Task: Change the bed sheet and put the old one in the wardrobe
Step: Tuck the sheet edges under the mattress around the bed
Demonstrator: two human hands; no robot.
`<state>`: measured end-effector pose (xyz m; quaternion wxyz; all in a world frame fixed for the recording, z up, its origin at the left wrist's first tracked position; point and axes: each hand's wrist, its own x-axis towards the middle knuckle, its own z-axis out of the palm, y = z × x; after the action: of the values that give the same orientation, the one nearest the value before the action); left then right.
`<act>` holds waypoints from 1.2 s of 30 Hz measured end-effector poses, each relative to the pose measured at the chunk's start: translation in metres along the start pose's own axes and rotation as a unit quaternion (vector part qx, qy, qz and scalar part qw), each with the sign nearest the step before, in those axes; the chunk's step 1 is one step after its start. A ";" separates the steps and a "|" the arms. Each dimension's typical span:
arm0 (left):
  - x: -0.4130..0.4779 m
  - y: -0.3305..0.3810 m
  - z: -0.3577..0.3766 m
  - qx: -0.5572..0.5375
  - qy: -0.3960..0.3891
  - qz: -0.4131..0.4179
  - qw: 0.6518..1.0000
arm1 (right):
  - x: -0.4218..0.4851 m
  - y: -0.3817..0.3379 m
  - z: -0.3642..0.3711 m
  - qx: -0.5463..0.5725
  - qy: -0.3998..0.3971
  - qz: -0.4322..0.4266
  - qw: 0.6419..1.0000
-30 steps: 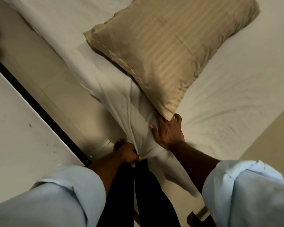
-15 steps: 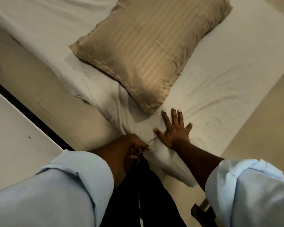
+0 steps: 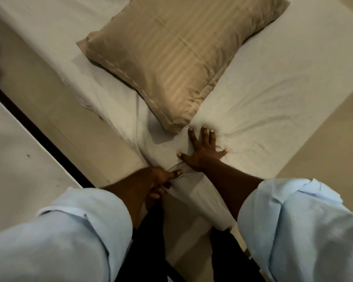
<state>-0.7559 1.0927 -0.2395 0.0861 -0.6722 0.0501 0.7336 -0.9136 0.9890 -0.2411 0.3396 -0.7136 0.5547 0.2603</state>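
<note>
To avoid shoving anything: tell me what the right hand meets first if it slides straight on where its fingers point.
Probably the pillow: the right hand lies flat on the sheet, fingers aimed at its near corner.

The right hand (image 3: 202, 153) lies flat, fingers (image 3: 204, 136) spread, on the white bed sheet (image 3: 273, 98), just beside the near corner of the tan striped pillow (image 3: 177, 58). The left hand (image 3: 159, 182) pinches a fold of the sheet at the near corner, thumb on top, fingers curled beneath. Both light-blue sleeves (image 3: 80, 231) are rolled up.
</note>
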 end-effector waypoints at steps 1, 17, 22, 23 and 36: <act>-0.003 -0.001 0.003 -0.015 -0.008 -0.003 1.000 | -0.001 0.001 0.000 0.011 0.000 -0.005 1.000; -0.009 -0.050 0.105 -0.064 0.050 0.163 0.983 | -0.037 0.143 0.026 -0.130 0.178 -0.279 0.935; -0.007 -0.067 0.134 0.014 0.008 0.151 0.988 | -0.055 0.133 0.039 -0.118 0.186 -0.255 0.941; -0.004 -0.071 0.143 0.008 0.009 0.146 0.989 | -0.060 0.133 0.043 -0.119 0.190 -0.252 0.941; -0.054 -0.034 0.148 0.188 0.235 0.066 0.951 | -0.126 0.163 0.004 -0.116 0.177 -0.232 0.949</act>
<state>-0.8900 1.1509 -0.1704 0.1480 -0.7923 0.2505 0.5364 -1.1029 1.0449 -0.1811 0.2016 -0.8918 0.3907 0.1064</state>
